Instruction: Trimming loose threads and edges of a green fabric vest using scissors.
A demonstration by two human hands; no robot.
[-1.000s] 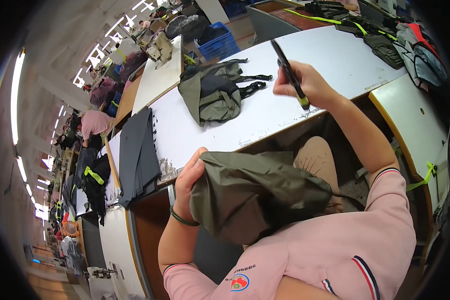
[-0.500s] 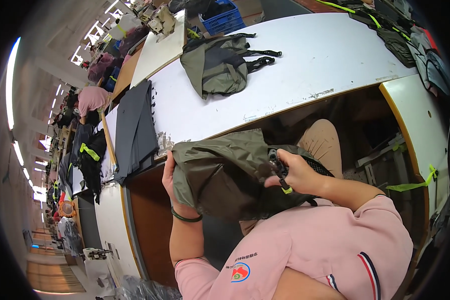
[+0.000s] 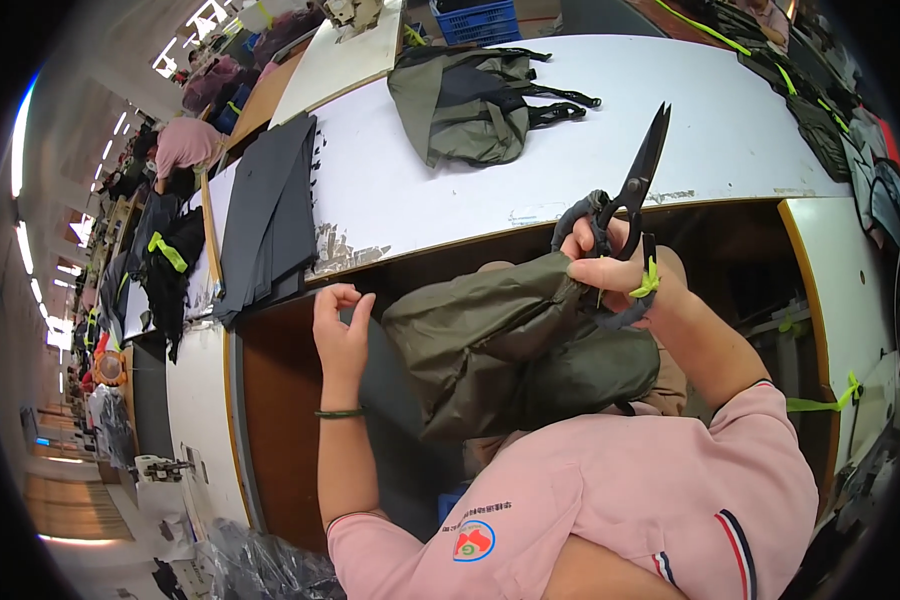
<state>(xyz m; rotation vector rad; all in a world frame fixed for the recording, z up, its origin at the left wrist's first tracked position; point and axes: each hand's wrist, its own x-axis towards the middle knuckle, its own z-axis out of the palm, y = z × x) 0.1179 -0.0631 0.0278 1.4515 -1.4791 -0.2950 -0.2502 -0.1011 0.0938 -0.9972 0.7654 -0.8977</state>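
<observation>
My right hand (image 3: 625,275) grips black scissors (image 3: 642,170) by the handles, blades closed and pointing up toward the table edge. The same hand's fingers also pinch the top of an olive-green fabric bag (image 3: 490,345) that rests on my lap against my pink shirt. A yellow-green tie (image 3: 648,283) hangs at that hand. My left hand (image 3: 340,330) is raised just left of the bag, apart from it, fingers loosely curled with nothing visible in them. A dark band sits on its wrist.
A white worktable (image 3: 730,120) runs in front of me, carrying another olive bag with black straps (image 3: 470,105) and a stack of dark grey fabric (image 3: 270,215). More tables, garments and a blue crate (image 3: 475,18) lie beyond. A white panel (image 3: 840,290) stands at right.
My left hand has let go of the bag and lifted off to its left. My right hand has raised the scissors, blades now pointing upward, while pinching the bag's top.
</observation>
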